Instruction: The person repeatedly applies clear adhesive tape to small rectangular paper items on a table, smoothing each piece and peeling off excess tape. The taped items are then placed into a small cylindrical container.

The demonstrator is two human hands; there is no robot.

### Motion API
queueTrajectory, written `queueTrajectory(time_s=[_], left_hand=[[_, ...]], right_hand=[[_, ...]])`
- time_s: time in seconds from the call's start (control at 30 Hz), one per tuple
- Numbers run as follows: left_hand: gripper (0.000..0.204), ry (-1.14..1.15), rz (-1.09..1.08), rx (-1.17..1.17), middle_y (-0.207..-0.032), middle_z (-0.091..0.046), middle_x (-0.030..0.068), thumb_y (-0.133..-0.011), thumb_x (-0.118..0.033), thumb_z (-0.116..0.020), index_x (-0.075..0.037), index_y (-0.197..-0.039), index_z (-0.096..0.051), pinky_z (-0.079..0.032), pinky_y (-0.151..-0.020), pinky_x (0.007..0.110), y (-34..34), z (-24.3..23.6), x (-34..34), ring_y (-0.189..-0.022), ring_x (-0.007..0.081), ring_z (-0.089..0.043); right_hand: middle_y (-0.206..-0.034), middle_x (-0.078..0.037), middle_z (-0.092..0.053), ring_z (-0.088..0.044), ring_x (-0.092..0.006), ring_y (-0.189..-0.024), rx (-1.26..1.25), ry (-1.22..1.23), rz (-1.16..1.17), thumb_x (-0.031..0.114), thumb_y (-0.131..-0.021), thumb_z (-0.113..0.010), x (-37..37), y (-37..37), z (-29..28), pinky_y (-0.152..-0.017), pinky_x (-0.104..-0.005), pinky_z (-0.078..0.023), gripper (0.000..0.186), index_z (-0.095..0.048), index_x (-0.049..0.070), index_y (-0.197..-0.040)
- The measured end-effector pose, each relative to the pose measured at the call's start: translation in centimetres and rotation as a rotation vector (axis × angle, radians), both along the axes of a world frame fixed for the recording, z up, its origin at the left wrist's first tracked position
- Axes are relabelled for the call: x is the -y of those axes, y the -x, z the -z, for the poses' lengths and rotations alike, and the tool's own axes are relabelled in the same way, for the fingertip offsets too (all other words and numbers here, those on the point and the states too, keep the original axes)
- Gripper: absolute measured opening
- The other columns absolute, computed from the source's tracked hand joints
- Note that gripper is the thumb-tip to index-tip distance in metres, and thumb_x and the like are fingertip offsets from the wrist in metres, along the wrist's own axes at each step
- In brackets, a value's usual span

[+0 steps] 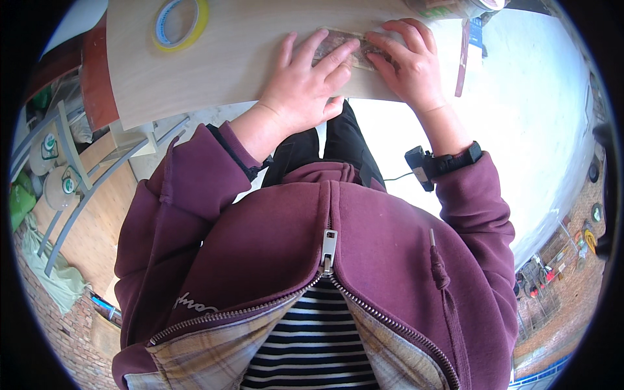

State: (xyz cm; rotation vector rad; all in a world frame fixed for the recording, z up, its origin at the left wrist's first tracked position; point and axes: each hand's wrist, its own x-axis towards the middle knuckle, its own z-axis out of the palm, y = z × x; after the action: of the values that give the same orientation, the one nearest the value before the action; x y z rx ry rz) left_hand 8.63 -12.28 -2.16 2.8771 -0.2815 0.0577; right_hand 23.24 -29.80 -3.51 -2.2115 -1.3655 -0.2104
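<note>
On the pale tabletop [221, 78] lies a thin, flat, brown rectangular piece [359, 60] with yellowish edges; its exact kind I cannot make out. My left hand [304, 86] rests across its left part, fingers spread and stretched out, a fingertip pressing its surface. My right hand [416, 70] holds the right end, with thumb and forefinger at its two long edges and the other fingers bent. Both hands cover parts of the piece.
A roll of yellow tape [203, 26] lies at the table's far left. Near the far right edge lies a clear, roundish object [455, 6], partly cut off. A metal-framed rack [71, 162] stands low on the left. A black device [422, 168] is strapped at my right wrist.
</note>
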Motion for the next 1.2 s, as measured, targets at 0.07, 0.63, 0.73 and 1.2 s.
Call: queueTrajectory(time_s=[0.07,0.63,0.73,1.2], left_hand=[[0.049,-0.008,-0.003,-0.024,-0.148,-0.04,-0.0001,-0.075,-0.036,-0.068,-0.012,-0.118,-0.06,-0.027,-0.108,0.06,-0.09,-0.23,0.04,-0.131,0.0332,-0.038],[0.05,0.0,-0.053,-0.057,-0.15,-0.038,0.002,-0.076,-0.038,-0.068,-0.014,-0.12,-0.06,-0.023,-0.11,0.061,-0.14,-0.3,0.41,-0.136,0.031,-0.034],[0.05,-0.015,-0.047,-0.059,-0.151,-0.038,0.0013,-0.077,-0.038,-0.068,-0.014,-0.12,-0.06,-0.023,-0.11,0.06,0.0,-0.14,0.45,-0.137,0.031,-0.033],[0.052,0.022,-0.012,-0.013,-0.149,-0.042,0.0015,-0.076,-0.034,-0.07,-0.008,-0.12,-0.059,-0.033,-0.109,0.047,0.04,0.02,0.59,-0.135,0.0223,-0.039]], right_hand=[[-0.11,-0.004,-0.062,-0.055,-0.0288,-0.108,0.024,-0.006,0.016,0.017,-0.07,-0.077,-0.04,0.05,0.07,-0.092,-0.042,-0.046,0.032,-0.073,0.017,-0.102],[-0.119,-0.006,-0.064,-0.054,-0.0311,-0.116,-0.009,0.046,-0.08,0.01,-0.081,-0.071,0.13,0.28,-0.01,-0.097,-0.0409,-0.047,0.028,-0.071,0.011,-0.109],[-0.12,-0.007,-0.064,-0.055,-0.0302,-0.117,0.002,0.054,-0.095,0.009,-0.081,-0.07,0.21,0.21,0.19,-0.098,-0.0401,-0.047,0.029,-0.07,0.009,-0.11],[-0.118,-0.005,-0.063,-0.056,-0.0258,-0.112,0.047,0.014,-0.132,0.01,-0.077,-0.069,-0.16,0.11,0.46,-0.094,-0.0383,-0.048,0.03,-0.069,0.005,-0.107]])
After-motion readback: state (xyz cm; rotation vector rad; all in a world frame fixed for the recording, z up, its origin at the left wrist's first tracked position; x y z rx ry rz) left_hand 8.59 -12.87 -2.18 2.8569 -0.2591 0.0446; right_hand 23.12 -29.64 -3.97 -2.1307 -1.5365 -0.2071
